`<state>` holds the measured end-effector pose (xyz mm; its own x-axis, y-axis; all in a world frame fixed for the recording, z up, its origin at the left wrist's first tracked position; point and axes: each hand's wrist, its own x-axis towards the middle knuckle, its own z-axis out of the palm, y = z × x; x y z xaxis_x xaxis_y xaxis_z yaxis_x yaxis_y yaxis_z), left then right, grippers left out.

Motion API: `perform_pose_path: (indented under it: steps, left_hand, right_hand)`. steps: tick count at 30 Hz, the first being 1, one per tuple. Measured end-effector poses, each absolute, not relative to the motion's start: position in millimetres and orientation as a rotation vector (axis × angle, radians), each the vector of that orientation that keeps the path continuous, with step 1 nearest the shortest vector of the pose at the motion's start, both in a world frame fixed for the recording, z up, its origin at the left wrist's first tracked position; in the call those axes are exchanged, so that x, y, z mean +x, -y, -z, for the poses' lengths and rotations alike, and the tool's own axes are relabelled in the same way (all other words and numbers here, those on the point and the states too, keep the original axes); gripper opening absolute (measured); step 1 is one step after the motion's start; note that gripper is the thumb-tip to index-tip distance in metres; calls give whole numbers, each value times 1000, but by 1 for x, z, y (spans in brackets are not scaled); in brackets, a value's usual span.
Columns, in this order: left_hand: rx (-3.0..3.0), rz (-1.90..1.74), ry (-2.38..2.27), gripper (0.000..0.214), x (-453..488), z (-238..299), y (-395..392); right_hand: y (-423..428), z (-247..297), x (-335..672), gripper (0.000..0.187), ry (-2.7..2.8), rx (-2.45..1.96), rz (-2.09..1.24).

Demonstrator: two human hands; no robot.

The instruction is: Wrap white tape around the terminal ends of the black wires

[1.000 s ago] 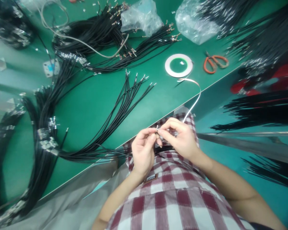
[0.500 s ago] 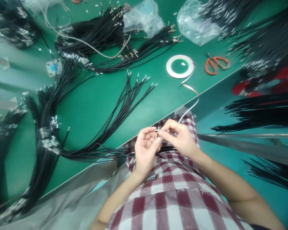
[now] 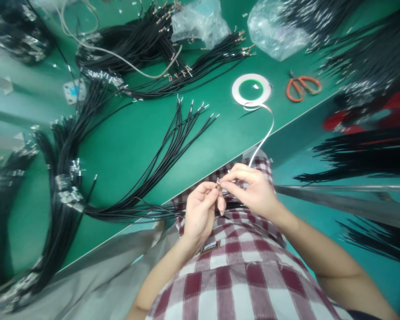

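Head view: the left hand [image 3: 198, 213] and right hand [image 3: 253, 189] were together, just past the near edge of the green table [image 3: 206, 153]. Their fingertips pinched a small metal terminal [image 3: 217, 181] from both sides, and the fingers hid most of whatever lay behind it. A black wire bundle [image 3: 146, 212] ran from beneath the hands toward 9 o'clock, over the table edge and above the checked shirt [image 3: 240, 284], which filled 6 o'clock. At 11 o'clock, a fan of loose black wires [image 3: 183, 129] lay with bare metal tips. At 1 o'clock sat a white tape roll [image 3: 251, 89], its strip [image 3: 265, 140] curving down to the right hand's knuckles. Orange scissors [image 3: 303, 88] lay near 2 o'clock, and a clear plastic bag [image 3: 276, 31] lay beyond the roll at 1 o'clock.
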<state>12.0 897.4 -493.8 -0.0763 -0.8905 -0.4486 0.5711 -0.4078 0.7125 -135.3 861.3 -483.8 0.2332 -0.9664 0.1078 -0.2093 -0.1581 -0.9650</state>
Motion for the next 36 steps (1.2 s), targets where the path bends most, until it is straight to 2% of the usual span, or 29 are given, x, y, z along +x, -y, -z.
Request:
perform_pose_path:
  steps: [12,20,36]
  left_hand:
    - [1009,1942,475,32,20,500,-897]
    - [1139,1668,541,27,17,495,-899]
    - [1062,1776,474,24,21,496,-901]
  right_hand:
    - [-853,499,-134,10,-865,-1527,991]
    - [-860,495,-136,9,-945,-1572,1008]
    - [-854,490,-140,7,-932,-1674,973]
